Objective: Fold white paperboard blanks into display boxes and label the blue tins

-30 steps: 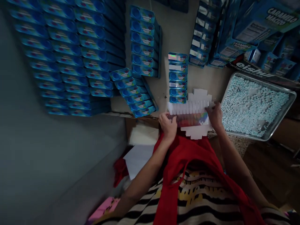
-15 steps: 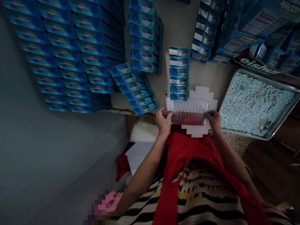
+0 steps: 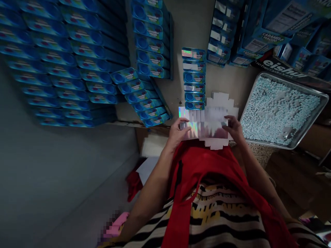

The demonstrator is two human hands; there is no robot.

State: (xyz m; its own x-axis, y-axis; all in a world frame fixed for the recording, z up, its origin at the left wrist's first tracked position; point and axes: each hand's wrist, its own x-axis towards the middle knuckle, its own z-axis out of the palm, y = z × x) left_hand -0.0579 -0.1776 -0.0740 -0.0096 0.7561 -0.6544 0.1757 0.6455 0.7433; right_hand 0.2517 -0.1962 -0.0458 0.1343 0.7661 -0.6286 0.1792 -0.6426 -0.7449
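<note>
Shiny sheet (image 3: pixel 200 124): lengthwise left-to-right
Left hand (image 3: pixel 177 132), right hand (image 3: pixel 234 128): fingers pinched on its ends
Blue boxes (image 3: pixel 194 78): at far edge

The red reflection across the sheet (image 3: pixel 214 121) has mostly given way to silvery glare, and rainbow streaks now show at its left end. The right hand (image 3: pixel 233 127) has spread its thumb and forefinger wider.

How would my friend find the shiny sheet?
At the right is a metal tray of pale blue pellets; just left of it is the right hand. Between that and the left hand is the shiny sheet, below a column of blue boxes. Unlike the plain white card beside it, it gleams, with rainbow glints near its left end.
</note>
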